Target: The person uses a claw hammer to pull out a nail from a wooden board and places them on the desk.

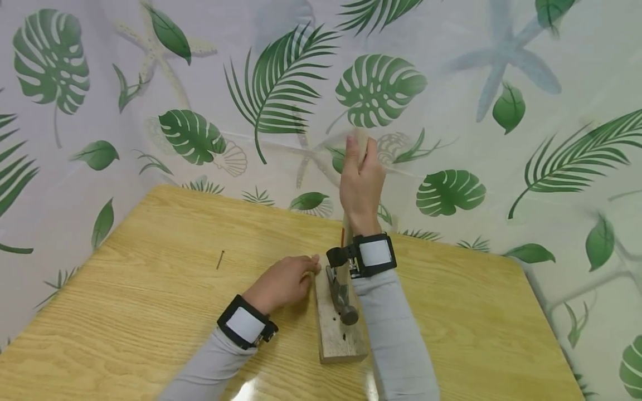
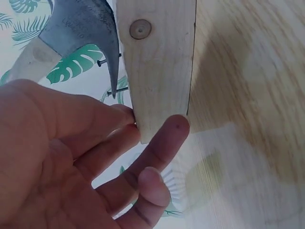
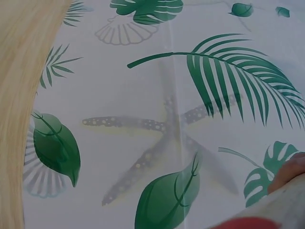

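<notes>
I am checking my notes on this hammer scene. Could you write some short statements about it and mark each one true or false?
1. The right hand grips the hammer by its wooden handle. True.
2. The hammer head is at the wooden block. True.
3. The left hand lies flat on the table, far from the block. False: its fingers touch the block's end.
4. A loose nail lies on the table left of the hands. True.
5. The block is painted green. False: bare wood.
</notes>
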Tool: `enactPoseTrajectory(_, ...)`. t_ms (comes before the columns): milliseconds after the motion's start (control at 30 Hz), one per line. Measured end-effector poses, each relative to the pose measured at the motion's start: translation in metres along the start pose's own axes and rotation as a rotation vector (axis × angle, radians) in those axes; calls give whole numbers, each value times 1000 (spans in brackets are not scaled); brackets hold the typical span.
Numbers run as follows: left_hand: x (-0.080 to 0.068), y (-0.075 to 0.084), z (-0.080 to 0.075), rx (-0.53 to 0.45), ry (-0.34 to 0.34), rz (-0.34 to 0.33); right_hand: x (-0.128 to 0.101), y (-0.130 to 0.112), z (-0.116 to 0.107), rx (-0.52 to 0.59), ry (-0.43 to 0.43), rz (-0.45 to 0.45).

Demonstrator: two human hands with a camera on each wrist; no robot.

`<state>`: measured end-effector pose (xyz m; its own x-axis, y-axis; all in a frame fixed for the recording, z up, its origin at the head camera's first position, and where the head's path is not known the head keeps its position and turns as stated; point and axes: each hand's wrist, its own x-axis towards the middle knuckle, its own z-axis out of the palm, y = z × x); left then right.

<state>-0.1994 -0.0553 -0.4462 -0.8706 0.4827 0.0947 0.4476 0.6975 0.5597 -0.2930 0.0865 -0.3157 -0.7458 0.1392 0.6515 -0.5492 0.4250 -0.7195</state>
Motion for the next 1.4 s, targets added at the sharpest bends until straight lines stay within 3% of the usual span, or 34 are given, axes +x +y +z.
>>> enactPoseTrajectory(367,-3,3,-2,3,14,-13,-36,-32,-30,97,202,-181)
enactPoseTrajectory(700,2,2,-3,29,-4,-41,-74,-58,-50,196,333,-322)
enactPoseTrajectory(933,-2,3,-5,36,7,-50,-80,-64,-57,285,343,-307)
enactPoseTrajectory(1267,-4,10,-2,40,-4,-39,-105,-91,-75,509,478,-312)
enactPoseTrajectory(1400,-3,11,-1,32,1,-31,-114,-100,-81,544,455,-331)
